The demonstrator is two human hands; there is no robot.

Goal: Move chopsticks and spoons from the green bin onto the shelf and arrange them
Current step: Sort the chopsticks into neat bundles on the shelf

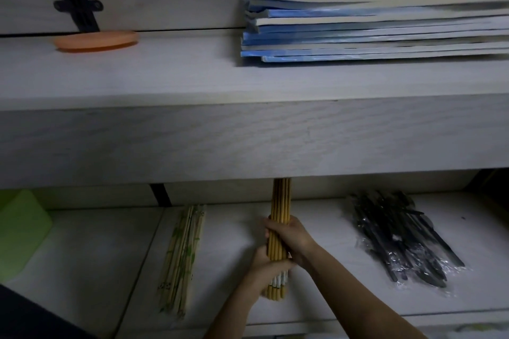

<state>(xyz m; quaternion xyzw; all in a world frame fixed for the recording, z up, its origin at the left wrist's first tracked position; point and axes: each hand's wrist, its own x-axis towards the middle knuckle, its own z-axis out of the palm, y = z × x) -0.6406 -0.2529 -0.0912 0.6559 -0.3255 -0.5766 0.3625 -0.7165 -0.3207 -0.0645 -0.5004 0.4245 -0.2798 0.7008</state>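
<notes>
Two hands, one yellow chopstick bundle

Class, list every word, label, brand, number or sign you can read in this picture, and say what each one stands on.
None can be read.
Notebook stack: blue covers, no legible print.
Patterned chopsticks: green and dark marks, too blurred to tell whether any is text.
Yellow chopsticks, held by the left hand and right hand: white bands near the bottom, nothing legible.
Wrapped black utensils: no label visible.
</notes>
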